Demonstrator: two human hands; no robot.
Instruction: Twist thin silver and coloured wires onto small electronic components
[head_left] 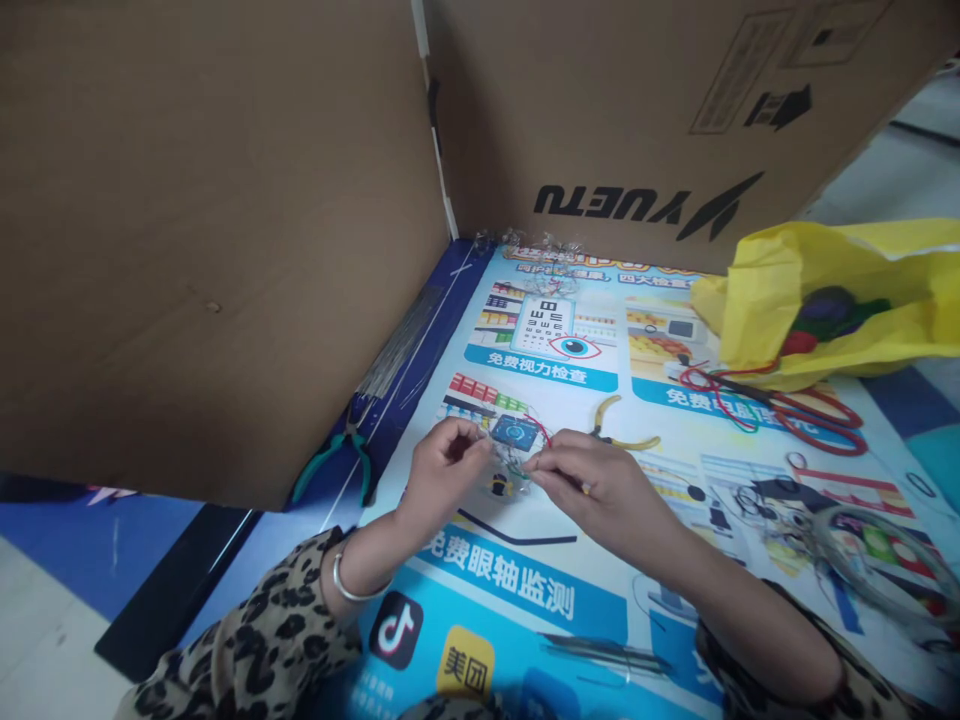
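My left hand [448, 470] is closed, with thumb and fingertips pinched on one side of a small piece of thin twisted wire [514, 462]. From the right, my right hand [589, 478] pinches the same piece near a short green bit. A red strand [538, 430] sticks up close to the right fingertips. The wire's exact shape is too fine to make out against the printed sheet. Just behind my right hand lie pliers with yellow handles [634, 441]. A dark bent strip [525, 538] lies below both hands.
Cardboard panels [225, 220] wall the left and back. Teal-handled pliers [367, 470] and straight wires [401, 340] lie left. Tangled wire pieces [551, 262] sit at the back. Right are a yellow bag [765, 300], red-handled scissors [821, 440] and a wire coil [840, 560]. More wires [607, 652] lie in front.
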